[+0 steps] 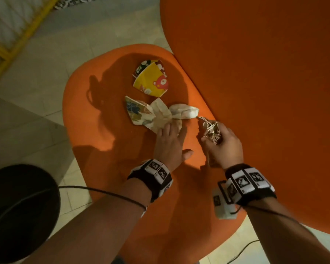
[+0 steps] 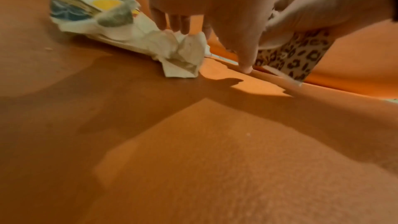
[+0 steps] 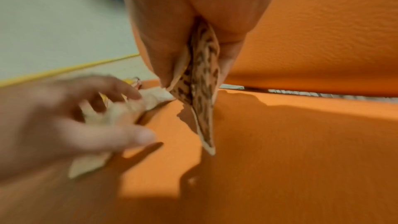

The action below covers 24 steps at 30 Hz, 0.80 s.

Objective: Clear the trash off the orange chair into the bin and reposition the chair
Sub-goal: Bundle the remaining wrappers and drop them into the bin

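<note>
At lower left of the head view a dark round bin (image 1: 17,212) sits on the floor beside the orange chair (image 1: 107,130). On the seat, centre frame, lie a flattened yellow paper cup (image 1: 151,80) and, below it, a crumpled floral wrapper (image 1: 152,113). The left hand (image 1: 170,143) has a wide grip, fingers spread and resting on the wrapper's near edge. The paper looks light, soft and crushable, best bunched at its twisted middle. At right, the right hand (image 1: 224,147) grips a leopard-print scrap (image 1: 211,132), raised just off the seat.
</note>
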Motion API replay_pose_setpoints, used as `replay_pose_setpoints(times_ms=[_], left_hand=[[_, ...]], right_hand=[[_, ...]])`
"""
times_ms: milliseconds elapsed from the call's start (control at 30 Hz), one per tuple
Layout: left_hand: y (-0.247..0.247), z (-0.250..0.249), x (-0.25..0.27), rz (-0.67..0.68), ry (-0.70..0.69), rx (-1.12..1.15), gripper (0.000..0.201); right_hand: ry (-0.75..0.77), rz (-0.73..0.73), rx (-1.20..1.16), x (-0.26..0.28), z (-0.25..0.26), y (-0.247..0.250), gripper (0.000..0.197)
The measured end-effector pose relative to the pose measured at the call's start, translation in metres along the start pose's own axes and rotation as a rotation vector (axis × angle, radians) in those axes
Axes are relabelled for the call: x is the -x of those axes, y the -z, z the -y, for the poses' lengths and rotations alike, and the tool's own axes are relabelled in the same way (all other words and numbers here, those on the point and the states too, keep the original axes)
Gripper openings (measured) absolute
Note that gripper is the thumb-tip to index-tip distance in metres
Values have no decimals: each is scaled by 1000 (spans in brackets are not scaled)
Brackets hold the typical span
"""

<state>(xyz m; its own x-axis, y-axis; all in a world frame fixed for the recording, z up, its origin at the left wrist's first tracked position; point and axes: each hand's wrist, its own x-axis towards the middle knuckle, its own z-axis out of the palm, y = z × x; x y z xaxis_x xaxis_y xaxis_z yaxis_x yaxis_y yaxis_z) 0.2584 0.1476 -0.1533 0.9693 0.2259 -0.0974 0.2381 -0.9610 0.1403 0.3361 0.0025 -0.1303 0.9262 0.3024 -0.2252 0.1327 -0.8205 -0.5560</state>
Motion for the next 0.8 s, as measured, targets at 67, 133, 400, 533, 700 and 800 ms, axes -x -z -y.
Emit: replay_pose_setpoints(times_ms=[67,133,400,533,700,800], left_hand=[[-4,-5,-2,56,49,14,84],[1,-9,-4,95,80,92,66],[8,-14,7,108,242,550,37],[27,-23,33,179,449,1059,26],[41,-19,80,92,622,1387,30],[41,-2,122,-49,795,1569,31]], right_hand=[[-112,25,-275,15,-8,-2,60],[-178,64,-430,28,-15,-1,59],[-196,275,-653,53,-29,8,38],[-128,402,-732,61,-20,19,32],[-15,599,-675,69,9,17,32],[78,718,-583,81,37,4,32]])
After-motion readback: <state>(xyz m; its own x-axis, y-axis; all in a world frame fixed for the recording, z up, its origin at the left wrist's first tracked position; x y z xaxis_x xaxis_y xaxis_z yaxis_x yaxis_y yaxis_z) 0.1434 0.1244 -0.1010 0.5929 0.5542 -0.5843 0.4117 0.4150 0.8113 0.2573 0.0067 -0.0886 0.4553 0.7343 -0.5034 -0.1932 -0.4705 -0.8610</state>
